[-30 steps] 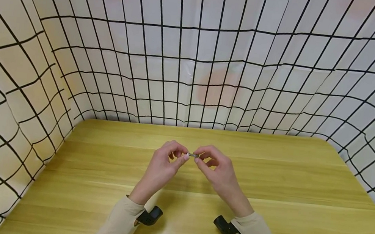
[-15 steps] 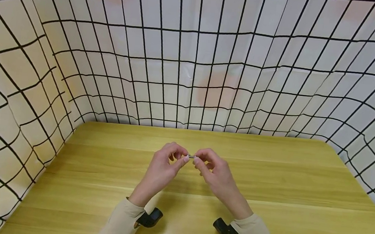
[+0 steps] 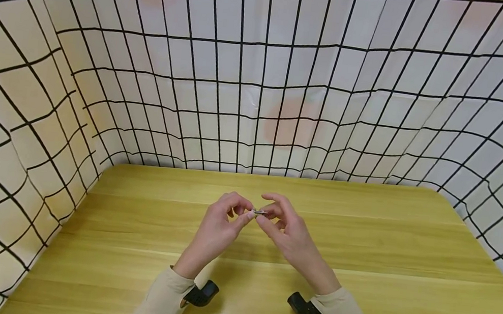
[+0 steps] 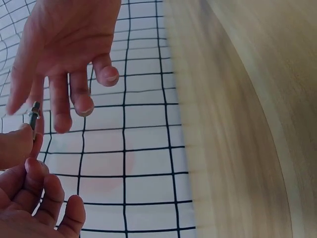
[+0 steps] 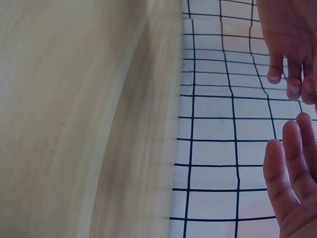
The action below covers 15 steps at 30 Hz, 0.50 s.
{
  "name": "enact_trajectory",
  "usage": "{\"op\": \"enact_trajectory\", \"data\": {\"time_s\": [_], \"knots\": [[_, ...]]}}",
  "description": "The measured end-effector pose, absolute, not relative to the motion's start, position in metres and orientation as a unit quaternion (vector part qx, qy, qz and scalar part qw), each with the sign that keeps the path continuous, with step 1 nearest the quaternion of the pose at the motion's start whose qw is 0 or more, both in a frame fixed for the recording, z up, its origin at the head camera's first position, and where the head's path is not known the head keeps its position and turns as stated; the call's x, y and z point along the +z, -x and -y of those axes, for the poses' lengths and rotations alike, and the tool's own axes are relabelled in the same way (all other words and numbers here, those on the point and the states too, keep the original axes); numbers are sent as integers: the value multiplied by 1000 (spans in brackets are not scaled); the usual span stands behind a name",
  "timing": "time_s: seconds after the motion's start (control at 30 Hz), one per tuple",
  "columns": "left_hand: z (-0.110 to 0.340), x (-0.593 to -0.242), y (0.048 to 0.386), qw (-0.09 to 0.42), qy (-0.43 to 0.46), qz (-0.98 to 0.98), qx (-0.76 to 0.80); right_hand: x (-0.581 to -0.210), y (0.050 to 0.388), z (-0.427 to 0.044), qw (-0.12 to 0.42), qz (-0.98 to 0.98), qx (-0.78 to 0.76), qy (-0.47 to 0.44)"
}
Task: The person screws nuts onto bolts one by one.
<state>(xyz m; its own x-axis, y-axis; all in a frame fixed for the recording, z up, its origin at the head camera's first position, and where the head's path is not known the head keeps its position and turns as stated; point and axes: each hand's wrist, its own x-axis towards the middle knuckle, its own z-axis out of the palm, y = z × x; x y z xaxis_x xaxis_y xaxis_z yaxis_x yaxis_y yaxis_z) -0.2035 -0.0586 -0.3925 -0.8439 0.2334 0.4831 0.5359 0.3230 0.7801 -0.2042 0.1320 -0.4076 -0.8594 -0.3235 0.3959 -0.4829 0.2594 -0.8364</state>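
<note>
In the head view a small, thin metal bolt (image 3: 259,212) lies roughly level above the table. My left hand (image 3: 221,225) pinches its left end between thumb and index finger. The left wrist view shows a wider, nut-like collar near the free end of the bolt (image 4: 34,115). My right hand (image 3: 290,233) is at that end, thumb and index finger spread apart around it, not gripping. Its other fingers hang loosely in the left wrist view. The right wrist view has fingers of the right hand (image 5: 292,183) below and the left hand (image 5: 292,34) above; the bolt is out of sight there.
A wooden table (image 3: 132,236) extends beneath both hands. White cloth walls (image 3: 221,92) with a black grid close it in at the back and sides. Each wrist carries a black camera mount, one on the left (image 3: 202,293) and one on the right (image 3: 303,306).
The right thumb and index finger, which pinched the bolt's right end, have come apart, with the index finger lifted. The left hand has kept its pinch nearly in place.
</note>
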Motion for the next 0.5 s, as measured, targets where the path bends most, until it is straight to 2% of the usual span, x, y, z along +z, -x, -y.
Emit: {"op": "enact_trajectory", "data": {"time_s": [0.23,0.4,0.5], "knots": [[58,-394,204,140,231,802,-532,-407,203,-132,119,790,539,-265],[59,-393,204,138,228,803,-533,-388,192,-126,155,790,529,-269],[59,-393,205,132,231,803,-533,-390,193,-127,165,791,525,-267]]}}
